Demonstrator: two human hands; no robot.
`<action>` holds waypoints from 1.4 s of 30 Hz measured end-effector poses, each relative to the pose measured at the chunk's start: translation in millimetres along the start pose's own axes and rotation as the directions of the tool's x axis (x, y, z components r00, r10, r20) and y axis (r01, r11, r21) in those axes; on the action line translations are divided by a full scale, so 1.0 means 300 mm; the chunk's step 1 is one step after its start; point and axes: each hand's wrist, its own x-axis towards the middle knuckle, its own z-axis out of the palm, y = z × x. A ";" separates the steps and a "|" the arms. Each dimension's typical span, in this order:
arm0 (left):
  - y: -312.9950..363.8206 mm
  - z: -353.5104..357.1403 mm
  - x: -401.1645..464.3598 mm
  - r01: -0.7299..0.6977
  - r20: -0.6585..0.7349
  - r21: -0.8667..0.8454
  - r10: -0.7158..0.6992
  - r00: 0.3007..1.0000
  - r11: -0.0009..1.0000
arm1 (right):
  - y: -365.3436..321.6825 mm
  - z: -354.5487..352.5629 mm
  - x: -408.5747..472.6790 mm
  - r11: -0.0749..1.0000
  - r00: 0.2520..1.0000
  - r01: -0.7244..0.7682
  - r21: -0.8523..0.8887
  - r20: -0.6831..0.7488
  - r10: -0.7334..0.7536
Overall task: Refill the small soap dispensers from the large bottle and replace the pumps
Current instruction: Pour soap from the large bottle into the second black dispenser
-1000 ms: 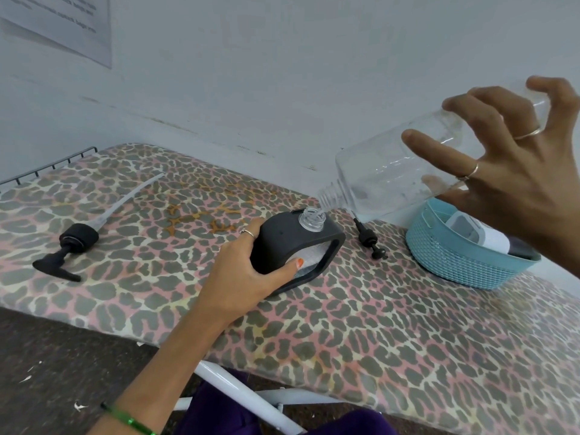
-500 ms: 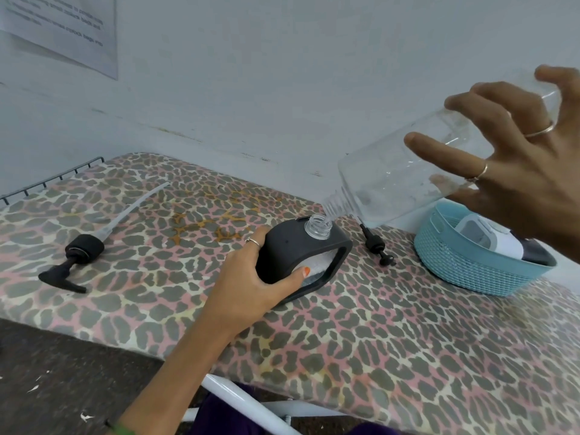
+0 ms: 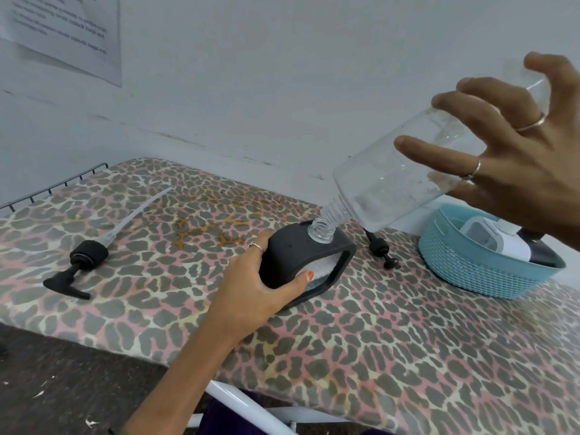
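The near edge of the leopard-print board [image 3: 361,356] runs across the lower view, with dark floor [image 3: 62,372] below it and a broad bare stretch of cover at lower right. On it the left hand [image 3: 251,290] grips the dark small dispenser [image 3: 301,255], thumb across its pale front window; its clear threaded neck is uncapped. The right hand [image 3: 514,161] holds the clear large bottle [image 3: 417,171] tilted down, fingers spread round its body, the bottle's mouth touching or just over the dispenser's neck; whether liquid is flowing I cannot tell. Well to the left lies a black long-tubed pump [image 3: 84,255]; just behind the dispenser lies a smaller black pump [image 3: 381,248]. At right sits a blue basket [image 3: 483,271] holding another dispenser [image 3: 496,243]. A wire rack [image 3: 53,189] edges the far left, under a white wall bearing a printed sheet [image 3: 66,32].
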 end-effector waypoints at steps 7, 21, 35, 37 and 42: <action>0.000 -0.001 -0.001 -0.006 -0.001 0.006 0.006 1.000 1.000 | 0.011 -0.007 0.017 0.998 0.999 0.029 -0.050 0.024 -0.028; 0.002 0.001 -0.002 0.009 0.004 -0.017 -0.009 1.000 1.000 | 0.029 -0.009 0.066 0.983 0.993 0.113 -0.143 0.003 -0.114; -0.006 0.001 -0.002 0.003 -0.011 -0.002 -0.003 1.000 1.000 | 0.058 -0.024 0.134 0.963 0.979 0.205 -0.176 0.042 -0.201; -0.008 0.002 -0.002 0.002 -0.017 0.004 -0.002 1.000 1.000 | 0.055 -0.027 0.140 0.967 0.979 0.201 -0.155 0.064 -0.193; -0.008 0.004 -0.001 -0.011 -0.021 0.045 0.012 1.000 0.999 | 0.047 -0.043 0.143 0.968 0.969 0.227 -0.102 0.120 -0.215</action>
